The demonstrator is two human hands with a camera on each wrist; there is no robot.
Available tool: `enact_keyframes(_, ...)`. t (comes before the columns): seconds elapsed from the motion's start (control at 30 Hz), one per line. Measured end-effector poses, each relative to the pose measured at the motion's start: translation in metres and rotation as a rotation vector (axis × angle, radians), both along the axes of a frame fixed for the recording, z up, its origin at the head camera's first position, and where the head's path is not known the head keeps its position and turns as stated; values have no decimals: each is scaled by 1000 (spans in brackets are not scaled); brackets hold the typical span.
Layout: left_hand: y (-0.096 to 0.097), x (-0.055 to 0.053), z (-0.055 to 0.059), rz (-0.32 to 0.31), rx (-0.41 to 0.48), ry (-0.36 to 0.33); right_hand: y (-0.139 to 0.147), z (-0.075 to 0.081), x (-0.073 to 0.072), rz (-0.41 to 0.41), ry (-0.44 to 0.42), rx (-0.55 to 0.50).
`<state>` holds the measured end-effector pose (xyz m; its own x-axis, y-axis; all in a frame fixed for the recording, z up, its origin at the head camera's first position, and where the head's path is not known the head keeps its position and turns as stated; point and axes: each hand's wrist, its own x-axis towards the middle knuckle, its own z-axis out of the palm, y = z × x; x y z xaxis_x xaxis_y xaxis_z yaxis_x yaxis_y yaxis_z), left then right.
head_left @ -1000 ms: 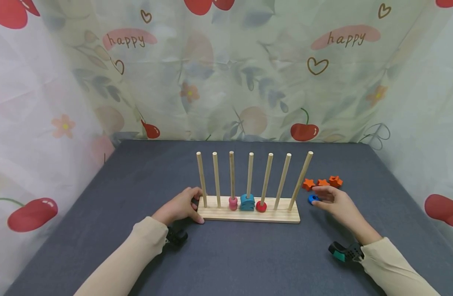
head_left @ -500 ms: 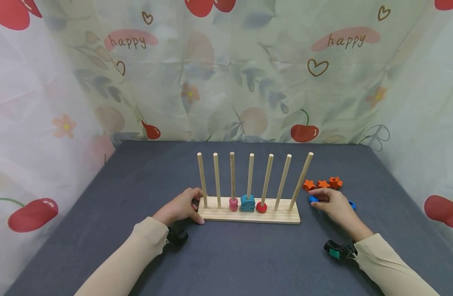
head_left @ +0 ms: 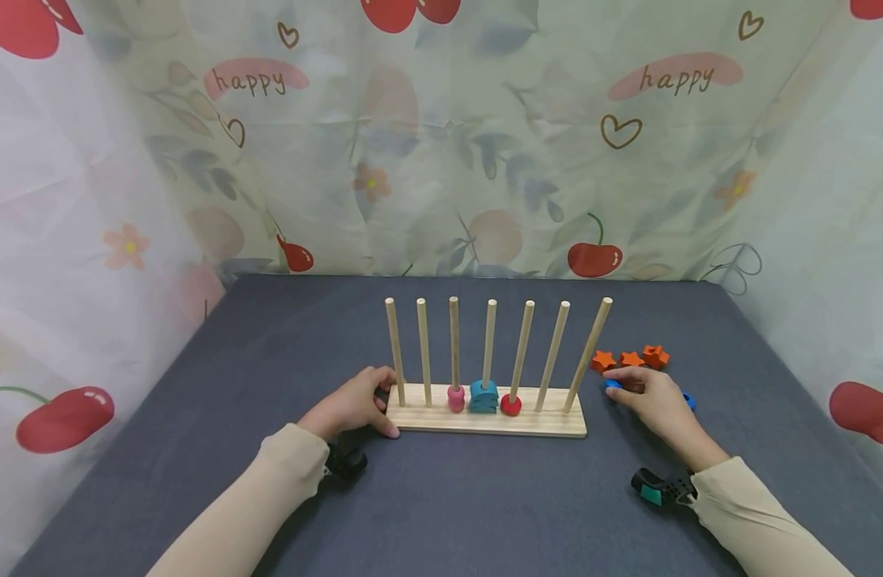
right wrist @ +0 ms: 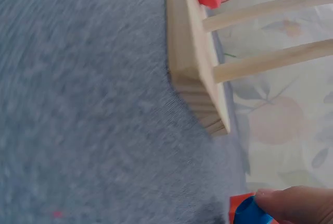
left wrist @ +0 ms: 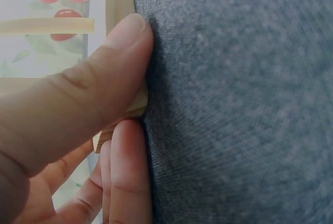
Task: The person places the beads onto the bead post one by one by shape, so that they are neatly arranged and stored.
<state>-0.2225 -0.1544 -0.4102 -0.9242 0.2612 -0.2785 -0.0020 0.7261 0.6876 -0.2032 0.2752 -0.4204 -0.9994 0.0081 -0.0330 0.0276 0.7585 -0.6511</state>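
Note:
A wooden peg board [head_left: 430, 419] with several upright pegs stands in mid-table. My left hand [head_left: 351, 401] grips its left end, the thumb [left wrist: 122, 44] along the front edge and the fingers round the end. Near the right end, my right hand [head_left: 651, 398] pinches a small blue bead [head_left: 612, 385] between thumb and fingers, low over the cloth. Its hole side shows in the right wrist view, where most of this hand is out of frame. Pink beads [head_left: 455, 399], teal pieces [head_left: 483, 397] and a red bead [head_left: 510, 406] sit at the bottom of three middle pegs.
Orange star beads [head_left: 632, 359] lie just beyond my right hand. Another blue bead [head_left: 690, 401] peeks out on the far side of that hand. Dark grey cloth [head_left: 441, 505] covers the table, and a printed curtain [head_left: 441, 160] hangs behind it.
My right hand has shifted slightly left and its fingers have closed on the blue bead. The second blue bead has come into sight behind it. My left hand has stayed put.

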Motion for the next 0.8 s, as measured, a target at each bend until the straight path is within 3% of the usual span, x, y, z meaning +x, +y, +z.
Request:
enact_keyframes(0.27,0,-1,-3,4,0,1,-5,20,4,-5,-10,-127)
enact_keyframes(0.5,0,-1,-3,5,-2,4,-22,55,15,-23,23,-301)
enact_keyframes(0.6,0,0,-3,7,1,6,-27,69,21,-35,66,-364)
enact_keyframes(0.8,0,0,-2,9,16,8,-39,92,28,-60,233,-462)
